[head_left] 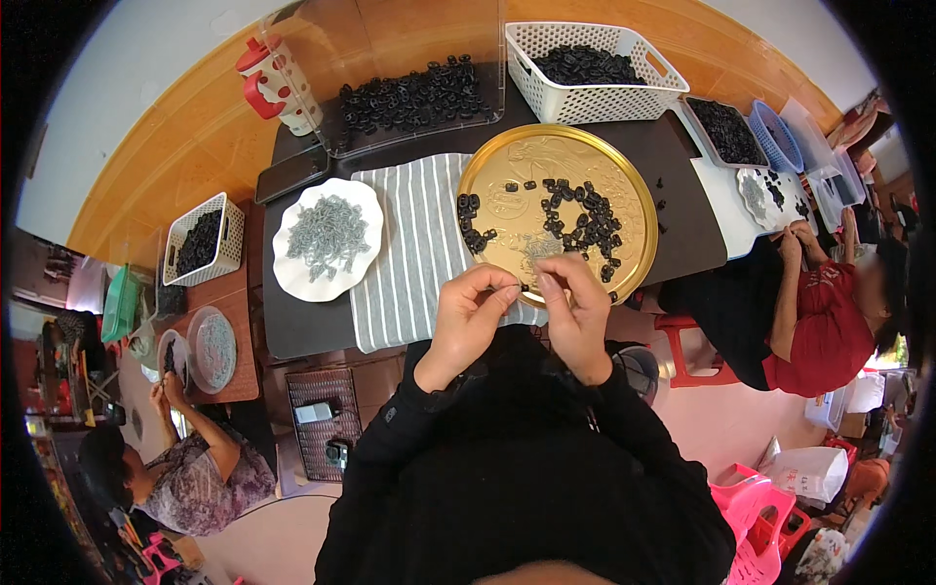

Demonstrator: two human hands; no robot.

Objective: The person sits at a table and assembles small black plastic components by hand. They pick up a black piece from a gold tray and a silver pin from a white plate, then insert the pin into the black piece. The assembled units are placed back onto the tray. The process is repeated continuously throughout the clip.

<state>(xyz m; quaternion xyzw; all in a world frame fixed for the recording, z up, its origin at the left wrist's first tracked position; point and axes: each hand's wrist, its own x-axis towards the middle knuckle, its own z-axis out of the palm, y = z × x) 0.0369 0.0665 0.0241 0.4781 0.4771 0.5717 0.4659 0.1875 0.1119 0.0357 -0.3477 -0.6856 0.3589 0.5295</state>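
Observation:
My left hand (466, 317) and my right hand (577, 314) meet at the near edge of a round gold tray (502, 161). Each has thumb and forefinger pinched together. A small dark piece shows at the left fingertips; what the right fingertips hold is too small to name. Small black plastic parts (593, 222) lie scattered over the tray, with a little heap of tiny silvery pieces (539, 246) just beyond my fingers. To the left, a scalloped white plate (285, 268) carries a pile of small grey, translucent-looking pieces (330, 234).
A striped cloth (405, 253) lies between plate and tray. Behind stand a clear bin (409, 34) and a white basket (595, 100) of black parts, plus a red-lidded cup (283, 86). People sit working at left (210, 468) and right (824, 327).

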